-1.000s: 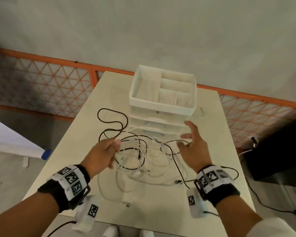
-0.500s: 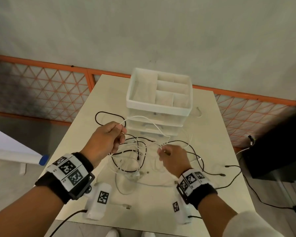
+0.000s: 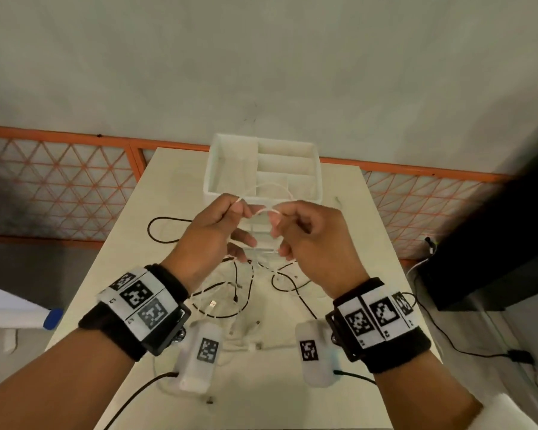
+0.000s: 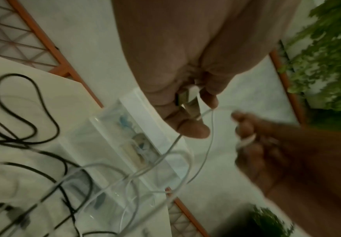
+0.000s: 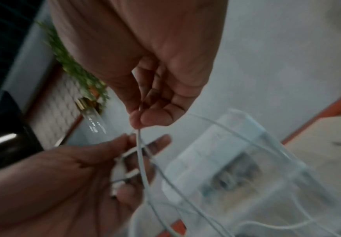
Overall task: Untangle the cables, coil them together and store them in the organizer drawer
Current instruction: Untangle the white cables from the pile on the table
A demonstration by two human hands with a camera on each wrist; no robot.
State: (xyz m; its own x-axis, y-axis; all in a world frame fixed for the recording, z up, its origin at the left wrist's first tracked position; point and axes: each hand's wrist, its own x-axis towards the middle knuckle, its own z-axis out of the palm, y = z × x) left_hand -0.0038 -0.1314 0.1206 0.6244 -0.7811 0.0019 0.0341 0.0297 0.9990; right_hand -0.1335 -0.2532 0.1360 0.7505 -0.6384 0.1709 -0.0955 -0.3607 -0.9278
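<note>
Both hands are raised above the table, close together in front of the white organizer [image 3: 210, 172]. My left hand [image 3: 238, 209] pinches a thin white cable [image 3: 263, 209] near its plug, which the left wrist view shows between thumb and fingers [image 4: 192, 99]. My right hand [image 3: 275, 220] pinches the same cable [image 5: 140, 144] a short way along. A loop of it arcs up over the organizer's top tray. The rest hangs down into a tangle of white and black cables [image 3: 230, 293] on the table. A black cable [image 3: 156, 225] loops off to the left.
The organizer's clear drawers [image 4: 137, 149] hold small items. An orange mesh fence [image 3: 59, 187] runs behind the beige table [image 3: 354, 231]. A black object [image 3: 494, 259] stands at the right, with cables on the floor beside it. Green foliage [image 4: 327, 64] shows past the fence.
Both hands have lifted off the table and come together in front of the organizer. The right hand, open a second ago, now pinches the white cable that the left hand raised.
</note>
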